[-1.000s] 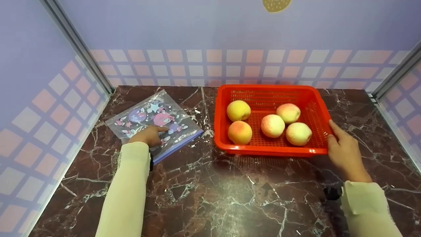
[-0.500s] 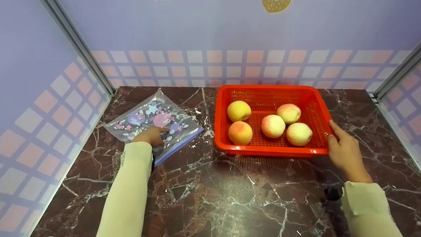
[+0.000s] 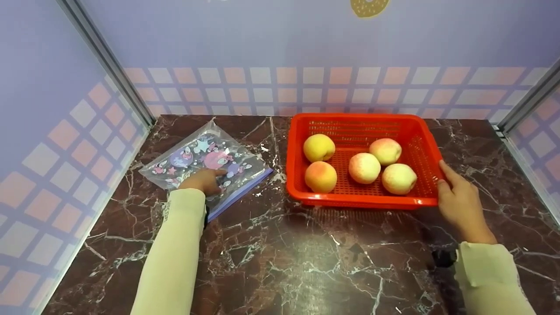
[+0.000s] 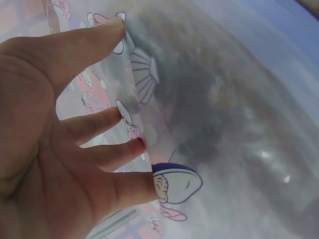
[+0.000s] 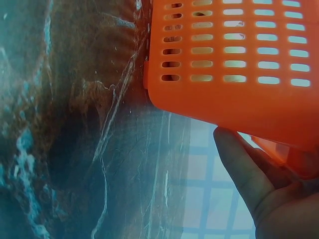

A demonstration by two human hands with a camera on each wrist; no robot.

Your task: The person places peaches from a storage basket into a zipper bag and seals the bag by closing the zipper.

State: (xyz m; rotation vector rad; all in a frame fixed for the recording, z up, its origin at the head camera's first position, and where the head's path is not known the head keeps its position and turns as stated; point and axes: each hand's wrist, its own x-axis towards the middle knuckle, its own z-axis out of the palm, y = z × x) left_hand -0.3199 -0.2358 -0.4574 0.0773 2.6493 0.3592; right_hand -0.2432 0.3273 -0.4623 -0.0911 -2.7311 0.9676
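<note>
Since a second ago almost nothing moves | left hand [image 3: 200, 180] fingers spread flat on zip bag [image 3: 205, 158], bench 9 o'clock | right hand [image 3: 459, 202] thumb-grips basket [image 3: 431, 144] | steadying; next: pinch bag mouth.

Staged booth: printed-tile backdrop panels [image 3: 306, 83], marble tabletop [image 3: 306, 262].

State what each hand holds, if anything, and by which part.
The left hand rests straight fingers on the clear cartoon-printed plastic zip bag, gripping nothing. The right hand holds the red slotted plastic basket by its right rim.
</note>
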